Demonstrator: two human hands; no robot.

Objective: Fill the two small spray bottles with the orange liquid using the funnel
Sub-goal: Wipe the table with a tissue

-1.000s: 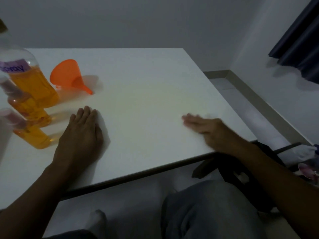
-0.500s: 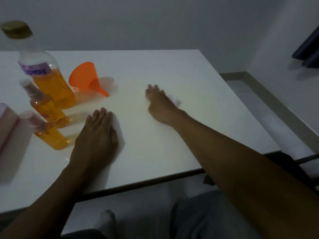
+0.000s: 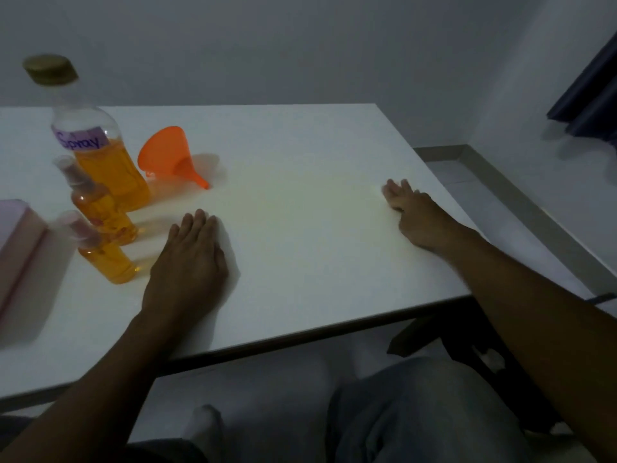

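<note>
Since half a second earlier, the right hand (image 3: 412, 212) had slid from the middle of the desk (image 3: 300, 262) out toward its right edge; whether it was pressing anything beneath the fingers I cannot tell. Nearest the person, the left hand (image 3: 190, 262) lay flat and empty, palm down, fingers together. Just left of it stood the near spray bottle (image 3: 103, 252), capped and holding orange liquid, with the second spray bottle (image 3: 96, 202) close behind it, likewise filled. A pink box (image 3: 16, 248) sat at the left edge, beside them. Farther back rose the large bottle (image 3: 96, 145), purple-labelled, capped, about half full of orange liquid. The orange funnel (image 3: 170, 155) lay on its side to its right, spout pointing toward the desk's middle. Nothing lay between the two hands.
</note>
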